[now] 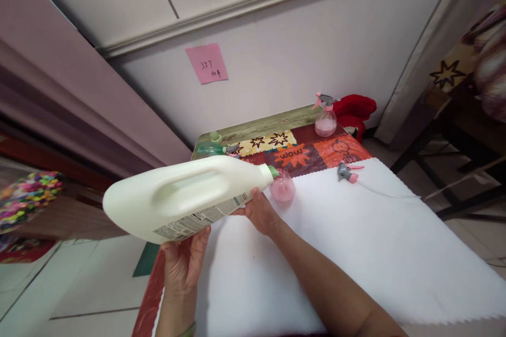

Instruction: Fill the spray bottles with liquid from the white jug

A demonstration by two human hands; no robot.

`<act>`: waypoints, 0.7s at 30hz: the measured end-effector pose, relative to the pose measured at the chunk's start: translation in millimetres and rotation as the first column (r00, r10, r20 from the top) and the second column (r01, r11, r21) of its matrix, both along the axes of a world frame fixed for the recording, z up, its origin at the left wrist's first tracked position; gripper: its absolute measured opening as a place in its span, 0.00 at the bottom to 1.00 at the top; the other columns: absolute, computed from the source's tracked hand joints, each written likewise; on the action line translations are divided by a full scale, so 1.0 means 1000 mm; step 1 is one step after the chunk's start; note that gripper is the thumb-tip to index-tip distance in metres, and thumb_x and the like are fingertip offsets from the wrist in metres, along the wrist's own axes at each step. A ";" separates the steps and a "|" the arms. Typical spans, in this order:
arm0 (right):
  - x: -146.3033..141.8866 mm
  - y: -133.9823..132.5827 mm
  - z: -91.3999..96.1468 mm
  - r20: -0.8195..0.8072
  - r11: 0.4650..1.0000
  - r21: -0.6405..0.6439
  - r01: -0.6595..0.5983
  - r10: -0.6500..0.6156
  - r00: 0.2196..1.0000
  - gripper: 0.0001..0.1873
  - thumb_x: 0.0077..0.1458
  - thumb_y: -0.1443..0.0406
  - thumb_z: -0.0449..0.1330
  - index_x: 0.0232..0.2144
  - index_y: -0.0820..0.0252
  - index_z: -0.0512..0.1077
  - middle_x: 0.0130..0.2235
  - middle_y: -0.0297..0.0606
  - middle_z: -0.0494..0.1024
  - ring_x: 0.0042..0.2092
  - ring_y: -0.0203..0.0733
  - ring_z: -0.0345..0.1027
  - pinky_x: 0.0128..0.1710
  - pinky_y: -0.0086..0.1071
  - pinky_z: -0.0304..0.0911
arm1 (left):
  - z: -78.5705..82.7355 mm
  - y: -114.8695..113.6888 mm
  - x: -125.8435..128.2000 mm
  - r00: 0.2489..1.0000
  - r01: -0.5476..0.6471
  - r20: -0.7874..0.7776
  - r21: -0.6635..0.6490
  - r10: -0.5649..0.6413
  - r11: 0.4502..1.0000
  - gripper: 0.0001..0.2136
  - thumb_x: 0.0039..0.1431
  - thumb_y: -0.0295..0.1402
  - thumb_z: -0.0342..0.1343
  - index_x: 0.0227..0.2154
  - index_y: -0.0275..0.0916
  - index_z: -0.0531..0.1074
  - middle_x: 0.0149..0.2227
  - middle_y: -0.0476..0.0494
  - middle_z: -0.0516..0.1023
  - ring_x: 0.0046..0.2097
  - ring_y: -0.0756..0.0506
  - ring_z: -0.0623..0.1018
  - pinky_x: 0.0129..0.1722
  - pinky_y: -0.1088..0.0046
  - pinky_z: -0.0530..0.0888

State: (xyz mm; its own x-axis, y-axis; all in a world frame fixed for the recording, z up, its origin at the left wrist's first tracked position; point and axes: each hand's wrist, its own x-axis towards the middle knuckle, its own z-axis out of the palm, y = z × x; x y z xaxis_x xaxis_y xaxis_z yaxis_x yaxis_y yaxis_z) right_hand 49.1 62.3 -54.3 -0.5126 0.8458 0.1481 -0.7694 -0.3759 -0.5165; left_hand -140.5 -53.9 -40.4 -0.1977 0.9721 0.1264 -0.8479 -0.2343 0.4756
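With both our hands we held a big cream jug [190, 184] up over the near left part of the table, nearly on its side. Its long axis ran from about nine o'clock to three, the mouth end leaning slightly towards two. The broad base was at nine, and the green spout [273, 171] pointed towards three, at the top of a round pink bottle [282, 190] (whether the two touched, we could not tell). The jug's moulded grip faced up towards us, with the printed label along its six o'clock edge.

Our left hand [182, 260] was spread under the base end and bore it from below. Our right hand [262, 213] was curled in under the neck, its thumb against the label side, close to the pink bottle.

The pink bottle stood on a white cloth [356, 253]. Taking it as the clock's centre, we had a loose spray head [347, 172] with a clear tube between two and three o'clock, a second spray bottle [326, 125] standing upright at one, a green bottle [209, 148] lying at ten with its sprayer end towards three, and a pink note [207, 63] on the wall at eleven.
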 end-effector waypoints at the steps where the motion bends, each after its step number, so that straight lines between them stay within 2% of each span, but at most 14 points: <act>1: 0.000 0.000 0.000 -0.001 1.000 0.001 0.000 0.000 1.000 0.38 0.54 0.39 0.63 0.60 0.49 0.67 0.61 0.44 0.75 0.58 0.56 0.72 0.51 0.61 0.73 | 0.000 0.000 0.000 1.000 -0.001 -0.003 -0.001 0.001 1.000 0.46 0.55 0.43 0.66 0.72 0.61 0.47 0.66 0.42 0.68 0.64 0.34 0.71 0.58 0.53 0.74; 10: 0.000 0.001 0.000 -0.013 1.000 -0.011 -0.009 0.009 1.000 0.39 0.52 0.38 0.65 0.58 0.50 0.69 0.60 0.44 0.76 0.55 0.55 0.74 0.51 0.60 0.74 | 0.000 0.000 0.003 1.000 0.010 -0.015 0.016 -0.010 1.000 0.41 0.58 0.44 0.64 0.71 0.61 0.50 0.66 0.42 0.70 0.63 0.36 0.73 0.59 0.55 0.75; 21: -0.001 0.001 -0.002 -0.012 1.000 -0.010 -0.006 0.006 1.000 0.37 0.54 0.39 0.63 0.59 0.48 0.68 0.60 0.43 0.76 0.56 0.54 0.74 0.50 0.59 0.74 | 0.001 0.000 0.001 1.000 0.017 0.011 0.007 -0.017 1.000 0.46 0.55 0.41 0.67 0.71 0.62 0.47 0.67 0.41 0.67 0.65 0.34 0.71 0.59 0.53 0.74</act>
